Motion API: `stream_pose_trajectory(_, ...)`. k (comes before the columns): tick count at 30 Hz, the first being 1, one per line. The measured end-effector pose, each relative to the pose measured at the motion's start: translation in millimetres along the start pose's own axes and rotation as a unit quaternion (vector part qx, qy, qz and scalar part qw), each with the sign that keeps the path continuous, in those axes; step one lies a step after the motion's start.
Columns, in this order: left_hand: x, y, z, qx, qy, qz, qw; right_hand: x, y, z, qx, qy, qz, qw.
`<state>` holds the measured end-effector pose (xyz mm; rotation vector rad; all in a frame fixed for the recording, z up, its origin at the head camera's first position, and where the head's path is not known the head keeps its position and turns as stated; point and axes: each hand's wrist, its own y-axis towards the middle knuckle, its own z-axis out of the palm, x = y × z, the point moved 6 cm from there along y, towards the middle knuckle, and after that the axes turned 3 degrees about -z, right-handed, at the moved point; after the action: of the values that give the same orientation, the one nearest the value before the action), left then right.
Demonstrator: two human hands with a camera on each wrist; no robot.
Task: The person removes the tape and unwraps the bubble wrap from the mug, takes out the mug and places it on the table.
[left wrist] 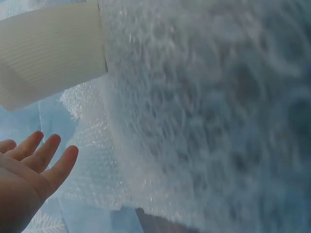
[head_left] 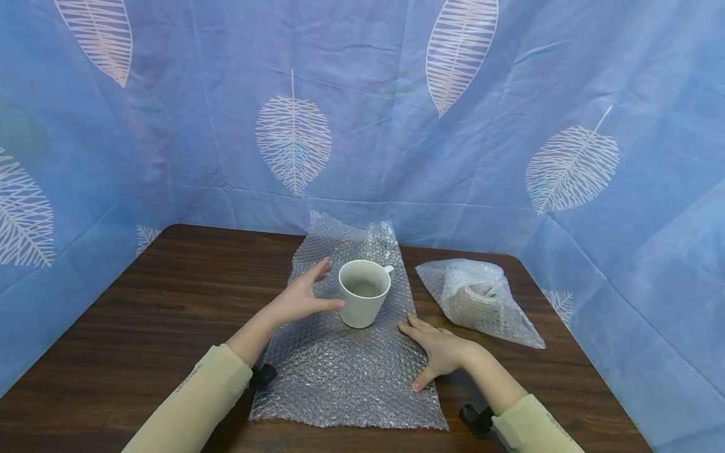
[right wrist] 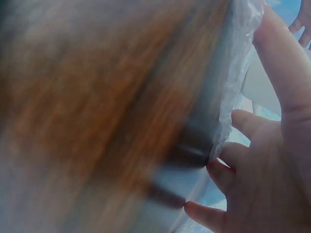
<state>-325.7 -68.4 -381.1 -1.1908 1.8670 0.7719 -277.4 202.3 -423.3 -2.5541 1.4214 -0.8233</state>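
Note:
A white mug stands upright on a long sheet of bubble wrap, its handle pointing to the far right. My left hand is beside the mug's left side, fingers spread. Its thumb tip reaches the mug's wall in the head view; whether it touches I cannot tell. In the left wrist view the fingers are apart from the mug. My right hand rests with spread fingers at the right edge of the sheet. The right wrist view shows its thumb and fingertips along the wrap's edge.
A bubble-wrapped bundle lies on the dark wooden table, to the right of the sheet. Behind the table hangs a blue curtain with white leaf prints. The sheet's far end reaches the table's back edge.

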Motion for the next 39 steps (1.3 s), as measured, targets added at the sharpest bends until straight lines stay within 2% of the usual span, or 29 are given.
stream_pose_trajectory(7, -0.1, 2.1, 6.3, -0.02, -0.022, 0.001, 0.9995, 0.0, 0.4, 0.1, 0.0, 0.0, -0.002, 1.0)
stream_pose_trajectory(13, 2.6, 4.8, 14.5, -0.025, -0.055, -0.005, 0.9982, -1.7, 1.2, 1.4, 0.002, 0.004, 0.003, 1.0)
stream_pose_trajectory(22, 4.4, 10.3, 19.7, -0.042, -0.055, -0.019, 0.9974, -2.0, 1.4, 1.8, 0.002, 0.005, 0.0, 1.0)
stream_pose_trajectory(31, 4.6, 14.2, 29.6, -0.019, -0.049, -0.02, 0.9984, -2.1, 1.6, 0.4, 0.002, -0.002, 0.003, 1.0)
stream_pose_trajectory(39, 0.1, 18.3, 38.0, -0.004, -0.103, 0.009, 0.9946, -1.5, 1.5, 0.8, 0.001, -0.004, 0.001, 1.0)
